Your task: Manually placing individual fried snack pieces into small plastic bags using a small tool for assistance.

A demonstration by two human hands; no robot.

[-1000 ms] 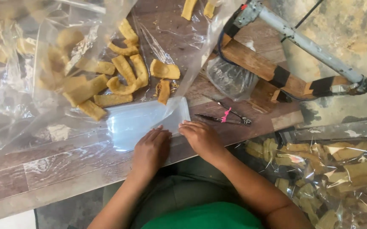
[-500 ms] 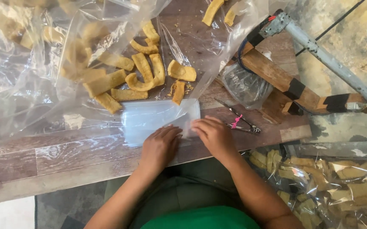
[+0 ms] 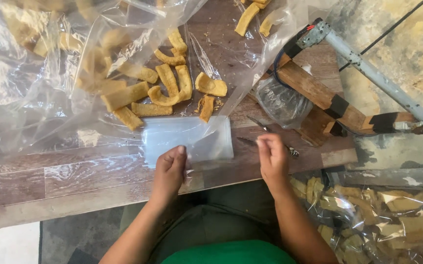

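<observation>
We see left hand (image 3: 170, 168) pinching near edge of flat glossy stack of clear plastic bags (image 3: 188, 139), frame centre, on wood-grain table (image 3: 74, 181); right hand (image 3: 271, 156) loosely curled, empty, over metal pliers (image 3: 265, 139). Curved golden fried strips (image 3: 165, 88) upper centre.

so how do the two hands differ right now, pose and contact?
The left hand lies low, curled fingers at the near edge of the stack of clear bags; the right hand is lifted beside that stack, not touching it. The left hand points toward the stack, the right hand toward the metal tongs, partly covering them. Whether either pinches a bag is unclear. Both are bare, above the wooden tabletop.
</observation>
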